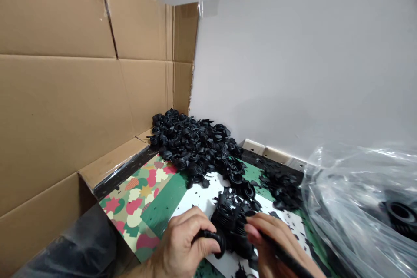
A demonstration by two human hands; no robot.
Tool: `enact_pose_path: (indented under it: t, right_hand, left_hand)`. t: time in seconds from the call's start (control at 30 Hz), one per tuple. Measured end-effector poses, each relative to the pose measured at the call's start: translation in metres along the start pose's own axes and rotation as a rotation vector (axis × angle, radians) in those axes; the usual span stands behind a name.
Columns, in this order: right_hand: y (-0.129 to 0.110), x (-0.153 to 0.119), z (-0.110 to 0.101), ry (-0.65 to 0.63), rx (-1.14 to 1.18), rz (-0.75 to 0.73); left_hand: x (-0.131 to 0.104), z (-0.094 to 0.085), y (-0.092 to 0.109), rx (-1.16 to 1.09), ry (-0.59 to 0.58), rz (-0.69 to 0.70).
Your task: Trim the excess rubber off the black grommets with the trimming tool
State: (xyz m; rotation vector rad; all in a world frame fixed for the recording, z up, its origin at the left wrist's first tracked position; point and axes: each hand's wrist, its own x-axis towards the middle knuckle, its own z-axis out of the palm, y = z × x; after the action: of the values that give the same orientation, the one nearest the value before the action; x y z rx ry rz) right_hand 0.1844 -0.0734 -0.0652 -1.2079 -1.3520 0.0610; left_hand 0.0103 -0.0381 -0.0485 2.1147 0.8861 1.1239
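My left hand (185,243) is closed around a black ribbed rubber part (220,242) with a round flange, gripped between thumb and fingers. To its right, my right hand (276,236) is wrapped round a slim black handle (288,261). The working end of that tool cannot be made out against the dark parts. Between and just beyond my hands lies a small heap of black ribbed rubber parts (224,208) and trimmings on a white sheet (203,193). The two hands are apart.
A larger pile of black rubber parts (192,143) fills the back corner. Black scraps (283,186) lie at right, beside a clear plastic bag (358,195) with black rings inside. Cardboard (81,104) walls the left; a patterned sheet (133,195) covers the near-left table.
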Motion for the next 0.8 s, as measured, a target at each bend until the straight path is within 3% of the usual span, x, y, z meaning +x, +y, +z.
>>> enact_pose_path:
  t: [0.17, 0.23, 0.4, 0.8]
  right_hand:
    - [0.002, 0.001, -0.002, 0.129, 0.170, 0.491]
    - [-0.002, 0.001, 0.002, 0.157, 0.303, 0.581]
    - [-0.007, -0.001, 0.008, 0.097, 0.511, 0.571]
    - [0.004, -0.018, 0.018, -0.032, 0.591, 0.509]
  left_hand:
    - [-0.001, 0.000, -0.007, 0.085, 0.007, 0.041]
    - [0.000, -0.001, -0.008, 0.119, 0.003, 0.047]
    - [0.002, -0.001, -0.008, 0.131, 0.012, 0.051]
    - [0.004, -0.002, -0.005, 0.157, -0.036, -0.025]
